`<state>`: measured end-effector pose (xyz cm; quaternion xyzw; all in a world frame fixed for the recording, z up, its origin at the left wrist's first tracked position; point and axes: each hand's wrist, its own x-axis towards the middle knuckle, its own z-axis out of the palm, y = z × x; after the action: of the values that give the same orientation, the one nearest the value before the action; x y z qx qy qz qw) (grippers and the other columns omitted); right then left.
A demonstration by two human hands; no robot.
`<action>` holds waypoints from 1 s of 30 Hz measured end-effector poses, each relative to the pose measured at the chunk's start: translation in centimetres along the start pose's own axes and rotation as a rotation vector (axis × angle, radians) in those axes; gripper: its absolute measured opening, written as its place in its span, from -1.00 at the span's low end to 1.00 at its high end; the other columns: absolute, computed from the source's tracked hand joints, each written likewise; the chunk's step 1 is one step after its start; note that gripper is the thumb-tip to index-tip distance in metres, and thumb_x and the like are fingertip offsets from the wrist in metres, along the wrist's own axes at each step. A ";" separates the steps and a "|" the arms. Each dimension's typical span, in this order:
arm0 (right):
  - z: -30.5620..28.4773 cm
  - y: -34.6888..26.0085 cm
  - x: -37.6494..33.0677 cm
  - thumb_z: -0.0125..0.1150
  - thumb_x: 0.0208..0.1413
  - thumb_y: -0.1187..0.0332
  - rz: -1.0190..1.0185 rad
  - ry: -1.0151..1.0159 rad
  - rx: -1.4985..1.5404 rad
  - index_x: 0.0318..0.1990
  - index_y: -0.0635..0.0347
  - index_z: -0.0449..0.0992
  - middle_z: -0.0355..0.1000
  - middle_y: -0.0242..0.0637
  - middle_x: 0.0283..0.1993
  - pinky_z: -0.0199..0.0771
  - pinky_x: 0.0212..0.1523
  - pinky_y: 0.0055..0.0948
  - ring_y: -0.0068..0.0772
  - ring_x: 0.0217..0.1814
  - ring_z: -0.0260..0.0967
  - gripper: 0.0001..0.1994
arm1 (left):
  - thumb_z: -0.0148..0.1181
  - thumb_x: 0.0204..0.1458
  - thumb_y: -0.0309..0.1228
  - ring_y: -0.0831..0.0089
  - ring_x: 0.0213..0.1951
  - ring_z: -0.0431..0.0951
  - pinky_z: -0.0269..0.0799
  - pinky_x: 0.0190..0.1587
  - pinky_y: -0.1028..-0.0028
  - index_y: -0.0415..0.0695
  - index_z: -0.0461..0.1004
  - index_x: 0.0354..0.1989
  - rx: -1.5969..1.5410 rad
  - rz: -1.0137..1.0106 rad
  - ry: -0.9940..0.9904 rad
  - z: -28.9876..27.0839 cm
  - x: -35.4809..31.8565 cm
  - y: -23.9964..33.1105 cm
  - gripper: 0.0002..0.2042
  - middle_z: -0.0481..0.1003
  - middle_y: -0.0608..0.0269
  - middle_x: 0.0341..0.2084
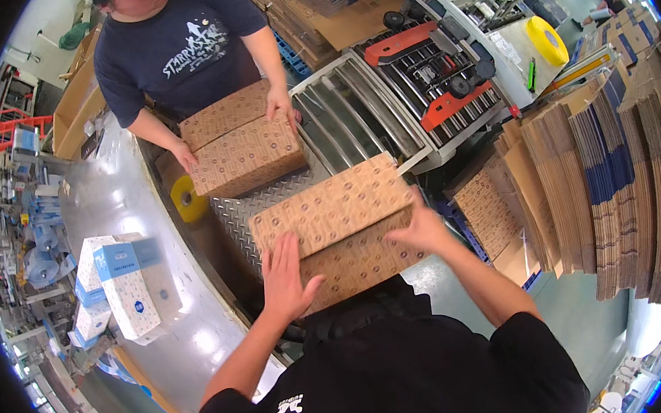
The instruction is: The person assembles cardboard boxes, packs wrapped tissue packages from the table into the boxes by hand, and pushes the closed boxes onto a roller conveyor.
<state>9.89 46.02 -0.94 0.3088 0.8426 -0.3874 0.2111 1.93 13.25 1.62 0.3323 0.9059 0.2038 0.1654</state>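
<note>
A brown printed cardboard box [339, 213] sits in front of me, its top flaps folded down with a seam between them. My left hand [286, 277] lies flat on its left part, fingers stretched and thumb apart. At the right end, my right hand [420, 228] grips the box, thumb over the near flap and fingers partly hidden round the edge. Under the box is a diamond-patterned metal plate [239, 218]. Across from me, a co-worker in a dark shirt has both hands on a similar cardboard box [244, 160].
A roller conveyor [345, 107] leads right to a taping machine [436, 67] with red guides. Flattened cartons [572, 185] stand stacked at the right. White-and-blue packages [126, 291] lie on the metal table [200, 328] at left. A yellow tape roll [187, 198] is beside the plate.
</note>
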 end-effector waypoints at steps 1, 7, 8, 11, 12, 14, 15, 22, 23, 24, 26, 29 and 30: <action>1.1 -1.3 -1.6 0.58 -0.23 -0.02 -0.216 0.018 -0.027 0.45 0.27 0.09 0.54 0.09 0.05 0.52 0.08 -0.12 0.02 0.02 0.57 0.10 | 0.18 0.06 -0.22 0.06 0.49 0.00 -0.20 0.46 -0.01 -0.33 0.03 0.44 0.240 -0.165 0.033 3.1 -2.0 -3.1 -0.20 0.08 -0.11 0.45; 16.2 5.7 6.7 0.36 0.11 0.11 -0.404 0.276 -0.006 0.34 0.25 0.32 0.40 0.02 0.30 0.49 0.15 -0.29 -0.07 0.18 0.50 -0.31 | -0.15 0.33 -0.08 0.15 0.32 0.27 0.16 0.37 0.21 -0.27 0.17 0.39 -0.897 -0.844 0.359 1.3 -7.1 -23.5 -0.41 0.28 0.01 0.31; 19.1 8.9 10.4 0.34 0.12 0.16 -0.162 0.291 0.153 0.25 0.25 0.38 0.46 -0.06 0.19 0.46 0.14 -0.32 -0.18 0.12 0.50 -0.41 | -0.20 0.38 -0.03 0.21 0.25 0.39 0.29 0.31 0.22 -0.25 0.21 0.37 -1.258 -0.863 0.408 0.6 -6.0 -24.3 -0.42 0.36 0.08 0.25; 17.0 8.1 12.4 0.32 0.14 0.24 0.063 0.029 0.421 0.14 0.22 0.42 0.51 -0.19 0.06 0.42 0.13 -0.40 -0.38 0.08 0.46 -0.54 | -0.19 0.38 0.01 0.22 0.20 0.44 0.42 0.22 0.24 -0.22 0.22 0.37 -1.290 -0.930 0.398 1.7 -8.0 -26.7 -0.40 0.44 0.09 0.17; 13.6 6.5 11.2 0.31 0.14 0.29 0.052 -0.202 0.514 0.13 0.21 0.40 0.49 -0.23 0.03 0.40 0.13 -0.45 -0.46 0.09 0.42 -0.57 | -0.19 0.38 0.01 0.19 0.21 0.43 0.43 0.21 0.23 -0.21 0.23 0.38 -1.294 -0.945 0.475 2.5 -8.8 -27.2 -0.40 0.46 0.08 0.14; 8.6 6.3 8.9 0.32 0.10 0.36 -0.209 -0.165 0.946 0.21 0.19 0.31 0.43 -0.27 0.07 0.38 0.17 -0.47 -0.50 0.14 0.38 -0.48 | -0.22 0.37 0.03 0.15 0.22 0.42 0.39 0.24 0.18 -0.17 0.18 0.41 -1.573 -0.851 0.341 3.3 -8.9 -27.4 -0.39 0.42 0.06 0.20; 4.3 4.5 6.3 0.30 0.06 0.42 -0.278 -0.219 0.960 0.25 0.21 0.26 0.41 -0.27 0.12 0.37 0.20 -0.44 -0.47 0.16 0.37 -0.43 | -0.23 0.37 0.04 0.14 0.23 0.41 0.36 0.26 0.16 -0.18 0.19 0.40 -1.638 -0.810 0.323 3.8 -8.6 -26.4 -0.38 0.41 0.05 0.22; -4.1 -10.2 -5.3 0.11 -0.08 0.49 -0.792 -0.177 0.150 0.50 0.26 -0.15 0.41 0.18 0.12 0.45 0.07 -0.07 0.15 0.04 0.47 -0.09 | -0.28 0.36 0.11 0.11 0.50 0.00 0.09 0.35 -0.18 -0.08 -0.01 0.51 -1.804 -0.605 0.285 3.0 -7.5 -15.3 -0.32 0.01 0.18 0.52; -1.8 -11.9 -5.8 0.12 -0.06 0.48 -0.672 -0.171 -0.064 0.50 0.29 -0.20 0.49 0.32 -0.07 0.52 -0.11 0.07 0.36 -0.13 0.50 -0.07 | -0.28 0.36 0.11 0.11 0.50 0.00 0.09 0.35 -0.18 -0.08 -0.01 0.51 -1.812 -0.592 0.283 3.3 -6.0 -13.6 -0.32 0.01 0.18 0.52; 1.9 -13.5 -6.0 0.18 -0.03 0.45 -0.651 -0.105 -0.164 0.51 0.28 -0.22 0.53 0.24 -0.18 0.51 -0.18 0.07 0.34 -0.16 0.51 -0.06 | -0.24 0.36 0.09 0.11 0.52 -0.07 0.07 0.35 -0.20 -0.02 -0.04 0.52 -1.693 -0.545 0.262 3.5 -4.3 -11.6 -0.33 -0.06 0.18 0.53; 11.7 -10.4 -2.8 0.22 0.12 0.31 -0.647 -0.237 -0.099 0.52 0.27 -0.22 0.50 0.30 -0.04 0.49 0.03 0.03 0.26 -0.01 0.50 -0.09 | 0.05 0.29 -0.12 0.06 0.54 -0.15 0.02 0.39 -0.15 0.14 -0.11 0.55 -1.526 -0.538 0.211 2.3 0.3 -4.9 -0.30 -0.15 0.20 0.55; 15.0 -11.1 -1.7 0.29 0.00 0.27 -0.804 -0.441 -0.132 0.27 0.16 0.30 0.50 0.04 -0.02 0.46 0.01 -0.06 0.06 0.02 0.45 -0.38 | 0.21 0.11 -0.40 -0.07 0.50 -0.08 0.01 0.43 0.00 0.11 -0.02 0.53 -0.530 -0.329 0.303 4.4 1.2 -4.8 -0.21 -0.13 0.06 0.53; 13.8 -11.1 -1.1 0.31 -0.07 0.30 -1.002 -0.204 -0.300 0.08 0.14 0.52 0.50 -0.06 -0.08 0.47 -0.01 -0.09 -0.02 0.00 0.44 -0.52 | 0.21 0.03 -0.49 -0.14 0.48 -0.03 0.02 0.44 0.06 0.06 0.04 0.50 -0.444 -0.332 0.296 5.2 1.5 -6.3 -0.20 -0.06 -0.05 0.49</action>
<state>4.68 29.14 -2.94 -0.2041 0.9082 -0.3442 0.1229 -0.25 11.17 -6.10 0.1024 0.8953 0.4131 0.1314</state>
